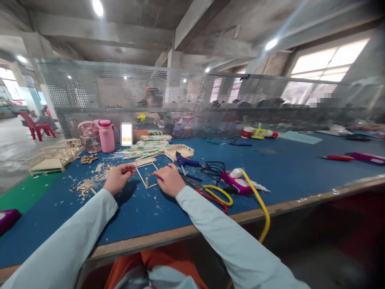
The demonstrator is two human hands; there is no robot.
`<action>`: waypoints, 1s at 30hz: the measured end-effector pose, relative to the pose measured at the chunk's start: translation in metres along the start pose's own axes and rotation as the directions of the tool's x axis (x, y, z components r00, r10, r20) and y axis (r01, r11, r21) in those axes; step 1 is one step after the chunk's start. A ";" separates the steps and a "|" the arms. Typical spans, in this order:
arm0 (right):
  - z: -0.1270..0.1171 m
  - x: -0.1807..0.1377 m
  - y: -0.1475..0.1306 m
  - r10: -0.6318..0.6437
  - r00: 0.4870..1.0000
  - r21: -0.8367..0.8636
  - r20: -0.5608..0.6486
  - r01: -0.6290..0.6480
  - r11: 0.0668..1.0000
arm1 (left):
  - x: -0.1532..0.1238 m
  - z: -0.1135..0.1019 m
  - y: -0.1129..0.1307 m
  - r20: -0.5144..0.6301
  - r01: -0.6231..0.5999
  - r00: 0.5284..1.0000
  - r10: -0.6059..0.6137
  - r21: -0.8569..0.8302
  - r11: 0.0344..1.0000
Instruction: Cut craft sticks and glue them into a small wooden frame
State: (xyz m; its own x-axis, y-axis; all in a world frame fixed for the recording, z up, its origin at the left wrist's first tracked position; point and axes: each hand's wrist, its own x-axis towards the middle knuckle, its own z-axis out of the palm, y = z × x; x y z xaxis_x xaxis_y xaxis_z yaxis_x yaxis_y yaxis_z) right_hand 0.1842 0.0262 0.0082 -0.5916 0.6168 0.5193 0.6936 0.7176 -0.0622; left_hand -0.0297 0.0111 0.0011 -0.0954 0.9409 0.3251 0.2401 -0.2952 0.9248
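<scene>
A small wooden frame (145,161) lies on the blue table (270,172) between the two hands. At its nine o'clock, the left hand (120,176) is half curled, thumb close to fingertips; whether it pinches anything I cannot tell. At three o'clock, the right hand (171,179) bends loosely over the frame's side, its grip unclear. Bundled sticks (152,147) lie at twelve, a blue glue gun (191,161) at two.

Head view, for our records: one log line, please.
left hand: beside wooden frame, contact unclear; right hand: over its right side; glue gun: on table
</scene>
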 end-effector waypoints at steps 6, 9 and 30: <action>0.000 0.000 0.001 0.039 0.994 0.085 -0.099 -0.031 0.996 | -0.001 0.004 0.003 0.030 -0.020 0.999 0.028 -0.224 0.974; -0.002 -0.001 0.000 0.054 0.987 0.124 -0.153 -0.035 0.992 | -0.004 0.007 0.006 0.043 -0.042 0.998 0.054 -0.242 0.969; 0.008 0.006 -0.007 0.143 0.964 0.527 -0.226 -0.002 0.850 | -0.011 0.005 0.019 0.009 -0.128 0.990 0.139 0.459 0.879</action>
State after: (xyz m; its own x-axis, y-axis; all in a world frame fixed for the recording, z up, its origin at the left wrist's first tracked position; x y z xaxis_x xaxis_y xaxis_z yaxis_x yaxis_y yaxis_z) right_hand 0.1725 0.0270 0.0049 -0.3781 0.6235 0.6843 0.3743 0.7790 -0.5031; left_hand -0.0195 -0.0039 0.0139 -0.0526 0.8920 0.4490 0.6669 -0.3033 0.6806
